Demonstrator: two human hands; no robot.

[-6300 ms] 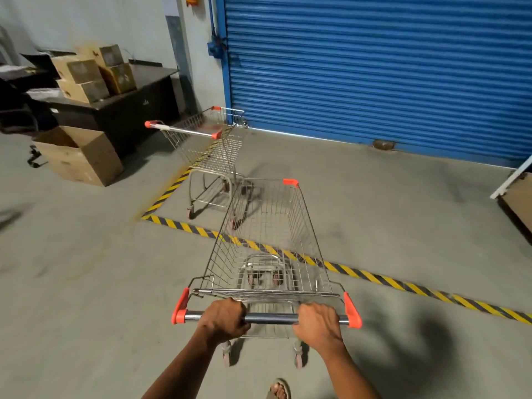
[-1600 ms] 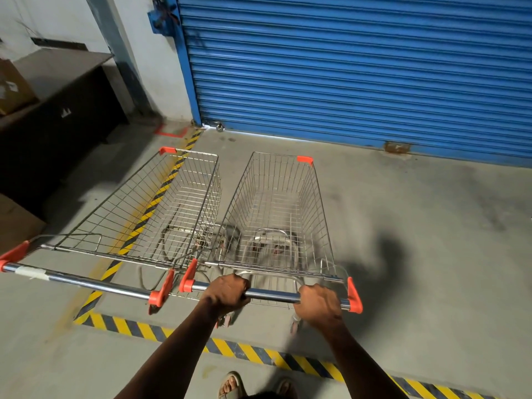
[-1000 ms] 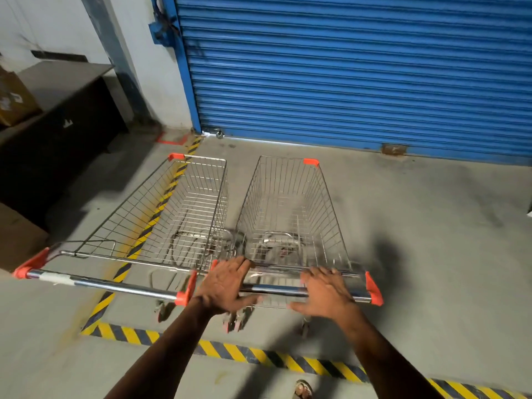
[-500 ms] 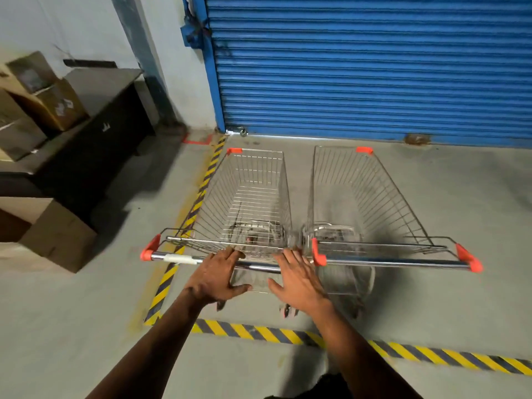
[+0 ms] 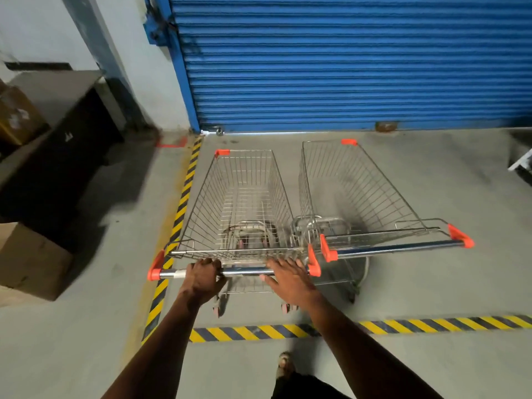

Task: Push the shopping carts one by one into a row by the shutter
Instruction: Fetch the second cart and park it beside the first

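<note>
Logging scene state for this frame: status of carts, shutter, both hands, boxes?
Left cart: empty, upright, nose toward the shutter, inside the striped floor tape.
Right cart: empty, upright, beside the left cart, unheld.
Shutter: rolled fully down.
Left hand: grips the left cart's handle bar.
Right hand: fingers straight, resting on the same bar.
Cardboard box: on the floor; open or closed unclear.

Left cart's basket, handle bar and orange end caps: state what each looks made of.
Basket: thin metal wire, likely plated steel, shown by the shiny welded grid.
Handle bar: polished metal tube, with mirror-like glints.
Orange end caps: probably moulded plastic, with a matte, even colour.
</note>
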